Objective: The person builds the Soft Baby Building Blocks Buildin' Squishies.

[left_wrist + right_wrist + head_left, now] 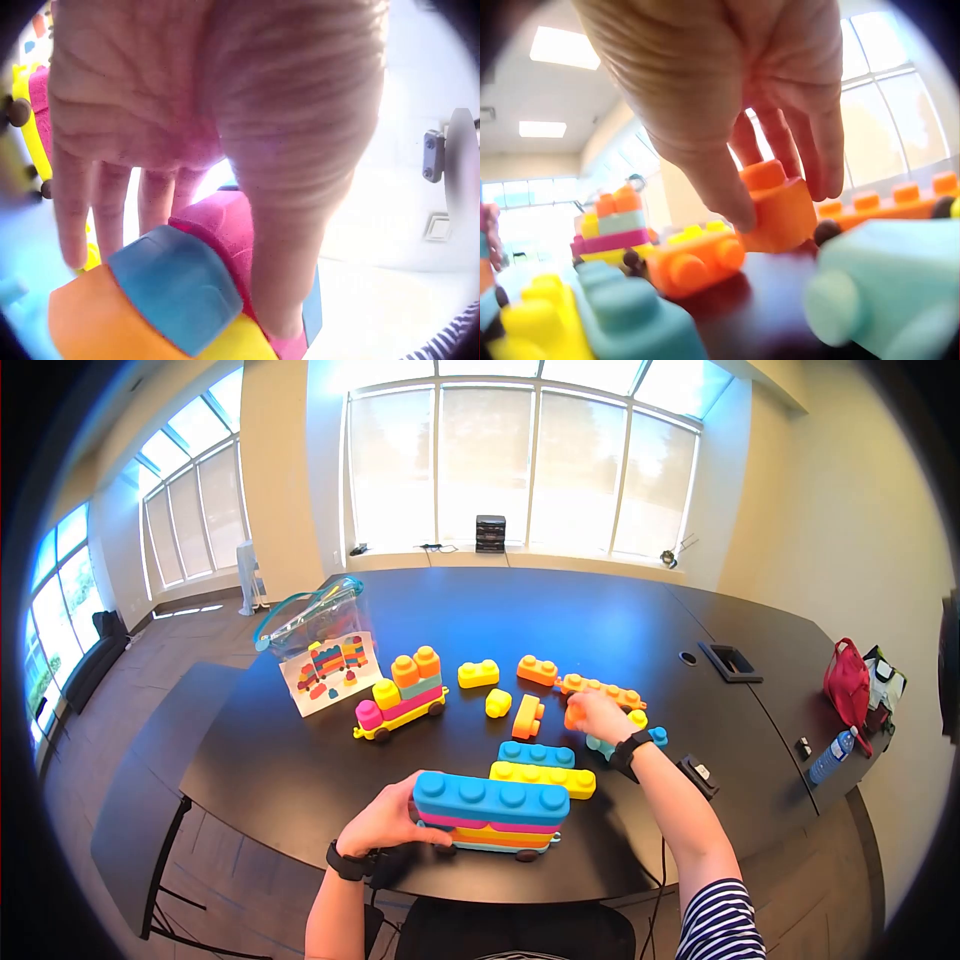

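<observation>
We see our left hand (pixel 388 822) gripping the stack (pixel 490 815) by its left end, near the surface's (pixel 440 600) close edge; the long axis runs left to right, studs up, wheels down. Our right hand (pixel 604 720) pinches an orange block (pixel 784 221), stud upward, beside the orange base (pixel 615 695); we cannot tell the block's long axis.

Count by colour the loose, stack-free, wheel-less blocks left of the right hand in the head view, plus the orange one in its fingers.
Yellow blocks: 3
Orange blocks: 3
Blue block: 1
Total: 7
</observation>
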Available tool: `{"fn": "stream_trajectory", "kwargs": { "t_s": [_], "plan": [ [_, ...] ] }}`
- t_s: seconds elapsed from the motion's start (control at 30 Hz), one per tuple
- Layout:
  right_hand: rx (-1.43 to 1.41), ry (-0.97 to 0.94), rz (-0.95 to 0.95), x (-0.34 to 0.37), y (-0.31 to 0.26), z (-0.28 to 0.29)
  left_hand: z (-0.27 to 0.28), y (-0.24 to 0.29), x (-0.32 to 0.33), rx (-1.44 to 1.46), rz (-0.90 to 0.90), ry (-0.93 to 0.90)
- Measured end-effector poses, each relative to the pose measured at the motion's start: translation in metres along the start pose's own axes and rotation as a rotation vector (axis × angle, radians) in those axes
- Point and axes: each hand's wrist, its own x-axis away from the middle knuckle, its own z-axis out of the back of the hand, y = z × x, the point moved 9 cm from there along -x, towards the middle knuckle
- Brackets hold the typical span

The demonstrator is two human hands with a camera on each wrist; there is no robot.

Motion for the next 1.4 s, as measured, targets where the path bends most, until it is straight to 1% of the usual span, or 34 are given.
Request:
{"fn": "stream_trajectory", "kwargs": {
  "t_s": [0.03, 0.07, 0.13, 0.2, 0.27, 0.3, 0.33, 0.37, 0.4, 0.43, 0.47, 0.57, 0.67, 0.87, 1.07, 1.17, 1.2, 1.27, 1.3, 1.37, 1.4],
  "plan": [
    [-0.051, 0.153, 0.095, 0.002, -0.026, 0.030, 0.003, 0.005, 0.000, 0.087, -0.007, 0.043],
    [-0.164, 0.151, 0.071, 0.002, -0.047, 0.052, 0.006, 0.007, -0.001, 0.175, -0.015, 0.086],
    [-0.392, 0.143, 0.019, 0.006, -0.094, 0.089, 0.009, 0.009, -0.001, 0.173, -0.030, 0.108],
    [-0.682, 0.067, 0.137, 0.013, -0.150, 0.100, 0.008, 0.008, -0.001, 0.175, -0.036, 0.116],
    [-0.681, -0.058, 0.233, 0.032, -0.221, 0.117, 0.005, 0.006, -0.002, 0.180, -0.038, 0.111],
    [-0.680, -0.079, 0.302, 0.038, -0.245, 0.118, 0.004, 0.005, -0.002, 0.190, -0.024, 0.106],
    [-0.678, -0.100, 0.373, 0.042, -0.265, 0.115, 0.003, 0.005, -0.002, 0.199, -0.011, 0.100],
    [-0.594, -0.090, 0.459, 0.044, -0.282, 0.114, 0.003, 0.004, -0.002, 0.208, 0.001, 0.095],
    [-0.529, -0.087, 0.503, 0.046, -0.293, 0.109, 0.003, 0.006, -0.002, 0.214, -0.017, 0.102],
    [-0.514, -0.106, 0.503, 0.045, -0.298, 0.103, 0.003, 0.006, -0.002, 0.219, -0.034, 0.109],
    [-0.499, -0.124, 0.503, 0.043, -0.302, 0.097, 0.004, 0.007, -0.002, 0.225, -0.052, 0.117],
    [-0.432, -0.080, 0.520, 0.043, -0.310, 0.094, 0.005, 0.003, -0.001, 0.226, -0.022, 0.118],
    [-0.421, -0.077, 0.500, 0.042, -0.312, 0.089, 0.006, 0.006, -0.001, 0.187, -0.009, 0.114],
    [-0.383, -0.128, 0.528, 0.038, -0.315, 0.080, 0.005, 0.006, -0.001, 0.221, -0.029, 0.112],
    [-0.396, -0.232, 0.528, 0.035, -0.313, 0.077, 0.007, 0.005, -0.001, 0.182, -0.033, 0.120],
    [-0.589, -0.392, 0.498, 0.030, -0.302, 0.077, 0.016, 0.013, 0.004, 0.086, -0.052, 0.125],
    [-0.513, -0.337, 0.501, 0.025, -0.294, 0.085, 0.023, 0.011, 0.007, 0.087, -0.041, 0.128],
    [-0.482, -0.179, 0.480, 0.016, -0.270, 0.102, 0.044, 0.003, 0.016, 0.091, -0.019, 0.139],
    [-0.414, -0.184, 0.426, 0.012, -0.252, 0.098, 0.056, -0.001, 0.021, 0.085, 0.007, 0.163],
    [-0.185, -0.150, 0.452, 0.010, -0.210, 0.058, 0.078, -0.004, 0.033, 0.014, 0.027, 0.184],
    [-0.071, -0.133, 0.463, 0.013, -0.199, 0.042, 0.087, -0.006, 0.038, -0.025, 0.041, 0.198]
  ]
}}
